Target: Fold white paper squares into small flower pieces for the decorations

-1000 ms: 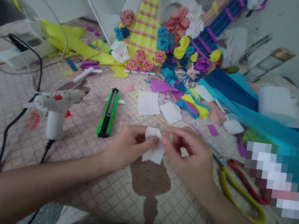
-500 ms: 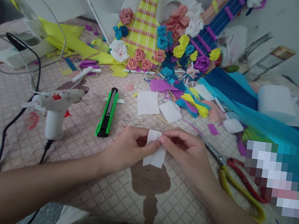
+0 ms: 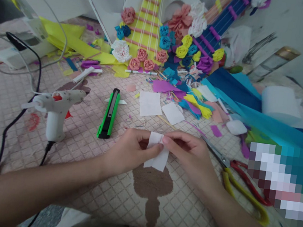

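Between my two hands is a small piece of white paper (image 3: 156, 162), held upright above a brown stain on the quilted cloth. My left hand (image 3: 136, 147) pinches it from the left, the thumb lying across its front. From the right, my right hand (image 3: 187, 148) grips its upper edge between thumb and fingertips. The fingers behind the paper are partly hidden. Just beyond my hands lie two more white paper pieces, one nearly square (image 3: 150, 104) and one tilted (image 3: 173, 112).
A green utility knife (image 3: 109, 114) and a white glue gun (image 3: 57, 110) with its cord are on the left. Scissors (image 3: 239, 177) with red and yellow handles lie by my right forearm. Behind stand paper-flower-decorated guitar shapes (image 3: 146, 23), amid coloured scraps and a white roll (image 3: 279, 104).
The white paper's lower end has shifted and spread very slightly. Both hands keep almost the same place and grip.
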Demonstrator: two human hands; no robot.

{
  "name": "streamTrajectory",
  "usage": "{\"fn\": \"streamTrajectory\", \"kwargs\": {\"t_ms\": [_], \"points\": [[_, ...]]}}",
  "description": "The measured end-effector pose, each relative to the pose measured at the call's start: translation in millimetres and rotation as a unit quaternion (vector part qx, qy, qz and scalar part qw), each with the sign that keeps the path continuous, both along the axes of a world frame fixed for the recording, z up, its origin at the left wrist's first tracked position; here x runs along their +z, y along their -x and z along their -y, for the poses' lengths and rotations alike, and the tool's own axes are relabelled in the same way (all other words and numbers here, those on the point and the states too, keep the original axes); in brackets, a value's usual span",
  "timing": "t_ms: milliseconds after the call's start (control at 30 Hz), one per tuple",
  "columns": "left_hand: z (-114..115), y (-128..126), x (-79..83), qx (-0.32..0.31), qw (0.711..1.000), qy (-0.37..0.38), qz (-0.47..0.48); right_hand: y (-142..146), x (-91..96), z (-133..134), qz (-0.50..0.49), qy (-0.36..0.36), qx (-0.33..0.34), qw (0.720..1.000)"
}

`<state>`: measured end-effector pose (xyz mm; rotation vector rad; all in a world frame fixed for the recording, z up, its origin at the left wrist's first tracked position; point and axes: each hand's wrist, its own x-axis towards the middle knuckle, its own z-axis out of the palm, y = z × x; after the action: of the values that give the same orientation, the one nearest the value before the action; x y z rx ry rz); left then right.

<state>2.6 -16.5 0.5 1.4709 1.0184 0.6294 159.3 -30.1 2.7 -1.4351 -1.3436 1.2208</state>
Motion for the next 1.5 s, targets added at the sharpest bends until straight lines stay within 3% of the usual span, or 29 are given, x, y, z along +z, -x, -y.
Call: {"fn": "streamTrajectory", "kwargs": {"t_ms": [500,1500], "points": [[0.2,0.8,-0.1,0.008,1.000,0.001,-0.007,1.4,1.3,0.1,0.006,0.015,-0.007,1.000],[-1.4,-0.5,-0.9,0.058,0.998,-0.011,-0.006,-6.0,1.9,-2.2,0.076,-0.010,0.044,0.996]]}}
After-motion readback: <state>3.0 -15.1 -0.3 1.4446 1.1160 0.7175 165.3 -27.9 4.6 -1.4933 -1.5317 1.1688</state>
